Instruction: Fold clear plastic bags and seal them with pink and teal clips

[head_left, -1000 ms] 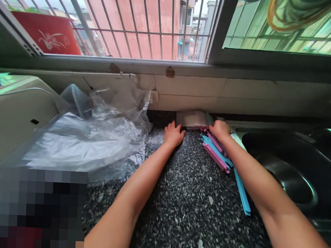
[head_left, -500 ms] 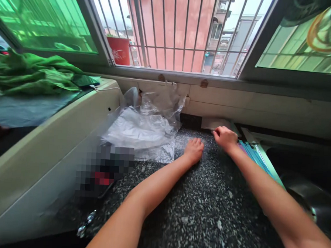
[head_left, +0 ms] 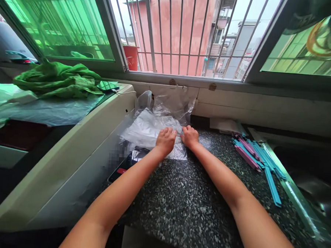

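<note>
A pile of clear plastic bags (head_left: 151,123) lies on the speckled dark countertop (head_left: 195,199) against the wall under the window. My left hand (head_left: 166,139) rests on the near edge of the pile, fingers curled onto the plastic. My right hand (head_left: 190,136) is beside it at the pile's right corner, fingers closed on the plastic's edge. Several pink and blue sealing clips (head_left: 256,154) lie to the right, apart from both hands.
A white appliance (head_left: 70,148) with a green cloth (head_left: 57,79) on top stands at the left. A steel sink (head_left: 312,183) is at the right. A folded plastic packet (head_left: 226,125) lies by the wall. A barred window (head_left: 184,32) runs behind.
Both hands moved left from the clips and the packet by the wall onto the pile of plastic bags. The view turned left and pulled back.
</note>
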`<state>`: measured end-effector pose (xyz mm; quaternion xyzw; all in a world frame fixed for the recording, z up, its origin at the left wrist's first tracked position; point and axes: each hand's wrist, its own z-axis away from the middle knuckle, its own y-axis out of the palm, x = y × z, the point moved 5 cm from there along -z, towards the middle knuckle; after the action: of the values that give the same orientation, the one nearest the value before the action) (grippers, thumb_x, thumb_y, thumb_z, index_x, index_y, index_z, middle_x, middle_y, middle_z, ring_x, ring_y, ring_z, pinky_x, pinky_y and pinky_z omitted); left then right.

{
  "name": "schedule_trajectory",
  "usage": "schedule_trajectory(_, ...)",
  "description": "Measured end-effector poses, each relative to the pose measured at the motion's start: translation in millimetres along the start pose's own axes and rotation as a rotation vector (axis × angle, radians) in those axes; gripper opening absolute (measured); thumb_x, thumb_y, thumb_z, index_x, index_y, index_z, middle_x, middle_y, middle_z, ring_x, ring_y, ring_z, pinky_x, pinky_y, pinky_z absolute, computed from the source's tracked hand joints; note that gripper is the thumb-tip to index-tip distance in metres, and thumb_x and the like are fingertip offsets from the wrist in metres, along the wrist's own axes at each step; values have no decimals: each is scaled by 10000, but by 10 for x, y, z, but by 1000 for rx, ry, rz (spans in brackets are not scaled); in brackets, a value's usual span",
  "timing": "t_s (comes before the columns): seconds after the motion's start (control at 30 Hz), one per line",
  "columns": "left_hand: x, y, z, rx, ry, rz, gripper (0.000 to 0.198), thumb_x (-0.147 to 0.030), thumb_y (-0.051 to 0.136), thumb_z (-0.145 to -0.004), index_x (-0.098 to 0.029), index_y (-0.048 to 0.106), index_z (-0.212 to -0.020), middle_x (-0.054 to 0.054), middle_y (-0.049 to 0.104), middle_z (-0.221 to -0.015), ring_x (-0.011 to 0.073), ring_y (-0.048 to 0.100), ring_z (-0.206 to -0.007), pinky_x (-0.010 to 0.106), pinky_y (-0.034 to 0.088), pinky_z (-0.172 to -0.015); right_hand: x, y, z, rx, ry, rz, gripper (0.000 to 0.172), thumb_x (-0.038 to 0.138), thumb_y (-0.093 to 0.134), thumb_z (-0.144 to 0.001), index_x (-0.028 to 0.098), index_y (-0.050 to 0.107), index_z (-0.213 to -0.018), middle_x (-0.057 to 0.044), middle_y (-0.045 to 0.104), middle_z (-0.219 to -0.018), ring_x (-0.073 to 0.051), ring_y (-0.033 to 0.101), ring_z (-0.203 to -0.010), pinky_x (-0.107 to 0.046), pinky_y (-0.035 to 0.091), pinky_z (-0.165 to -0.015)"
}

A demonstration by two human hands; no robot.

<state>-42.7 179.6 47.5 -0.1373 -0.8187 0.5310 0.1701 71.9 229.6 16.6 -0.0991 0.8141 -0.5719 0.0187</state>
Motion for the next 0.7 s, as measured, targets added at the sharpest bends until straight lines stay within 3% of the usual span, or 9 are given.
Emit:
schedule_trajectory(0.1, 132, 70, 8, 89, -60, 11, 243, -284, 472, -833, -125, 644, -894, 157, 593, -976, 280, 514, -997, 367, 391, -808, -58, -10, -26, -40, 25, -11, 210, 222, 458, -844, 153, 651, -890, -116, 613, -933, -200, 545, -844, -275, 337, -661)
schedule_trajectory(0.2, 121, 76, -22, 65, -81, 57, 297, -358, 465, -840, -135, 641, -927, 146, 589, -981, 279, 512, -987, 372, 386, -810, -215, -139, 28, -103, 39, -33, 233, 235, 438, -855, 166, 654, -908, -99, 615, -932, -196, 541, -847, -273, 340, -673)
schedule_trajectory(0.33, -67, 47, -127, -58, -28, 121, 326, -312, 455, -849, -153, 576, -1107, 132, 574, -1017, 269, 499, -998, 371, 361, -841, -409, -328, 183, -168, 20, -63, 241, 241, 433, -858, 175, 660, -905, -82, 612, -915, -181, 539, -836, -256, 348, -678)
schedule_trajectory(0.57, -499, 247, -313, 9, 60, 184, 409, -261, 498, -824, -146, 498, -1216, 139, 564, -1058, 266, 485, -1018, 364, 361, -827, -581, -378, 505, -199, -124, -113, 217, 227, 458, -846, 196, 669, -805, -58, 613, -804, -158, 532, -763, -233, 366, -640)
schedule_trajectory(0.7, -616, 300, -317, 81, 112, 171, 232, -185, 436, -839, -143, 635, -949, 134, 595, -945, 258, 518, -953, 359, 377, -776, -650, -462, 763, -215, -198, -137, 193, 224, 476, -838, 183, 659, -794, -66, 618, -812, -167, 531, -797, -244, 395, -691)
